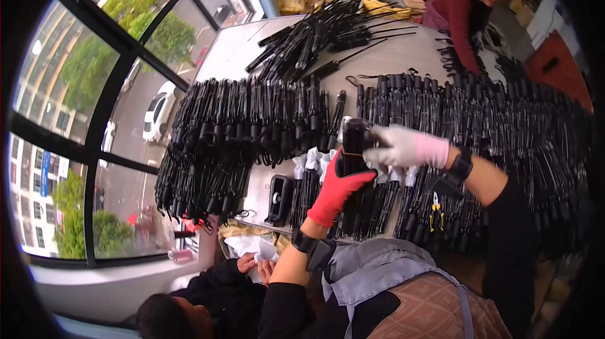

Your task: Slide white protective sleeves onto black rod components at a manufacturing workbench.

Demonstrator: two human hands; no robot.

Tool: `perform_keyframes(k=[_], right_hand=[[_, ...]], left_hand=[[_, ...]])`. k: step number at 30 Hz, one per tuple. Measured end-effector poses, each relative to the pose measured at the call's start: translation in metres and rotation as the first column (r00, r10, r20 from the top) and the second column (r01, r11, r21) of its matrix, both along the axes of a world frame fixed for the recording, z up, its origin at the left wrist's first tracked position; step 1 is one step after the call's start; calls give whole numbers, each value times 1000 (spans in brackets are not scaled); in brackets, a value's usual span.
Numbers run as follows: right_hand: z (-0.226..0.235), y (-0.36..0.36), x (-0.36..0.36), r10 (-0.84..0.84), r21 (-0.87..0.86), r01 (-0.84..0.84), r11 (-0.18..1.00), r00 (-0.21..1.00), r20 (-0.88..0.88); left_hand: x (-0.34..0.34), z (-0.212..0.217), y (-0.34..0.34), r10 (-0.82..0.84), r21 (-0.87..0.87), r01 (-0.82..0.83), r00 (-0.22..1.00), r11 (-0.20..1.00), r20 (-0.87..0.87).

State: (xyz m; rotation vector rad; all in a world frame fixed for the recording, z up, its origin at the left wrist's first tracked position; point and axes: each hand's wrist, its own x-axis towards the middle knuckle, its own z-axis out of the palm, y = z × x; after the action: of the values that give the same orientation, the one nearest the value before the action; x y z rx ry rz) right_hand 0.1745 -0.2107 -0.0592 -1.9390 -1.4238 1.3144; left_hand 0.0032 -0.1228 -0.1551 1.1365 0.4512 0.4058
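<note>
My left hand (337,189), in a red glove, grips the lower part of a black folded umbrella frame (355,143) held upright over the table. My right hand (403,147), in a white and pink glove, closes on the top of that same black frame. Both wrists carry black bands. Below the hands lie rows of black frames with white tips (315,161) on the grey table (258,191).
Dense piles of black umbrella frames (233,125) cover the table left, right and far. A black tape dispenser (278,200) and yellow-handled pliers (435,210) lie near the front edge. A person in dark red (463,14) leans in at the far side; another person (208,295) crouches lower left by the window.
</note>
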Motion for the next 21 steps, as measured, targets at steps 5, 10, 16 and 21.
perform_keyframes(k=[5,10,16,21], right_hand=[[-108,-29,-16,-152,-24,197,980,666,-730],[-137,-20,-24,-148,4,219,976,671,-726],[-144,-7,-23,-173,-40,212,976,658,-733],[-172,-10,-9,-391,-37,410,911,835,-386]], left_hand=[[-16,-30,19,-48,-469,57,998,881,31],[-25,-48,21,-111,-473,146,989,869,100],[-29,-62,34,-96,-407,105,994,907,43],[-49,-87,63,-42,-462,14,998,887,-52]])
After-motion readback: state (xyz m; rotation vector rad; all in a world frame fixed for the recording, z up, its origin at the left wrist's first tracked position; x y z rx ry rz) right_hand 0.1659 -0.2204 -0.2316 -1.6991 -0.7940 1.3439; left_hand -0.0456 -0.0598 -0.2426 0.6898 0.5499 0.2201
